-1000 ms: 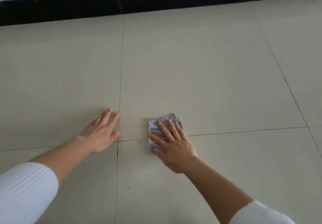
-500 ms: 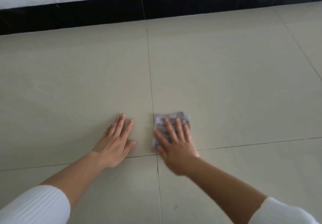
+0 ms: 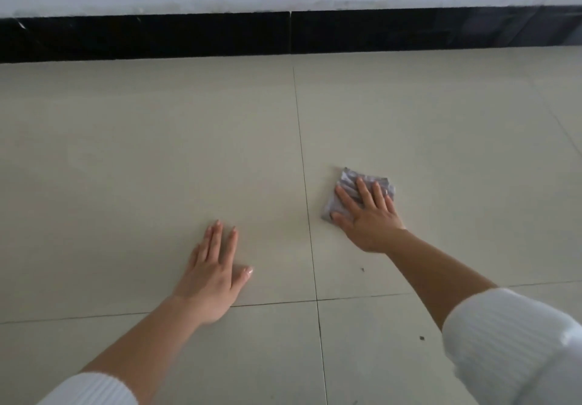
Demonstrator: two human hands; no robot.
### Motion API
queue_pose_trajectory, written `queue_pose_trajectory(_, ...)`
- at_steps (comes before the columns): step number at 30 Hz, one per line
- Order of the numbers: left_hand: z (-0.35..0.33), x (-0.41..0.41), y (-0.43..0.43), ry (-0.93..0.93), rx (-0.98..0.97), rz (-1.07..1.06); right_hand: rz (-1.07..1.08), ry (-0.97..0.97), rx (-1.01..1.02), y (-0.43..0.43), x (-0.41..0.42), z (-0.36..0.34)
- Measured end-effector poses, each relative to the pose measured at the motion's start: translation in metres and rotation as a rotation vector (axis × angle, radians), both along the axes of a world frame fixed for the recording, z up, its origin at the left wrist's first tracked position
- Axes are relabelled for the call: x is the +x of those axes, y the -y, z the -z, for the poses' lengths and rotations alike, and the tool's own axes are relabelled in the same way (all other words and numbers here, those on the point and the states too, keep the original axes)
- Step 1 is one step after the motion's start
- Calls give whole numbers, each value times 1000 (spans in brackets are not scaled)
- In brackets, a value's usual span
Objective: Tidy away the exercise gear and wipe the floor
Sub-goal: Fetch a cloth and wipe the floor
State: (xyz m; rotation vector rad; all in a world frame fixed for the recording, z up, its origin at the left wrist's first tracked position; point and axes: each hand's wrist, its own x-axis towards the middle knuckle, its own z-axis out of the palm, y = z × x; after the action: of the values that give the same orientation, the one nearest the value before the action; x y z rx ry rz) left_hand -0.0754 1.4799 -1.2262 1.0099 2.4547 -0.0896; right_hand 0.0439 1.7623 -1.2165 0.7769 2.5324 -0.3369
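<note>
right hand (image 3: 368, 218): fingers flat and spread, pressing the cloth (image 3: 348, 195) down so it drags rather than bunches
cloth: folded grey pad, on the floor (image 3: 157, 152) just right of the tile seam (image 3: 307, 203)
left hand (image 3: 214, 272): released, palm flat on the tile, likely bracing body weight (holds nothing)
specks (image 3: 362, 269): near the right forearm, probably unwiped
exercise gear: none in view

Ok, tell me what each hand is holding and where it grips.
Nothing is gripped. The right hand presses flat on top of the folded grey cloth, fingers straight; the left hand lies flat on the bare floor.
</note>
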Motion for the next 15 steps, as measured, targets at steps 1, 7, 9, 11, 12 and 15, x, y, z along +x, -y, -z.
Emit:
queue_pose_trajectory(1,0,-1,-1,1,-10,8,53,34,-35,-2,-10,-1)
queue_pose_trajectory(7,9,-4,7,-34,96,26,-125,-24,-38,58,-24,-1)
queue_pose_trajectory(9,11,-8,12,-66,143,12,-350,-120,-2,85,-7,5)
queue_pose_trajectory(11,11,-13,15,-71,147,-16,-511,-188,-4,103,8,6)
queue_pose_trajectory(12,10,-15,14,-68,144,-50,-572,-194,-39,106,12,4)
queue_pose_trajectory(15,12,-27,8,-121,151,-215,-623,-151,-124,90,6,3)
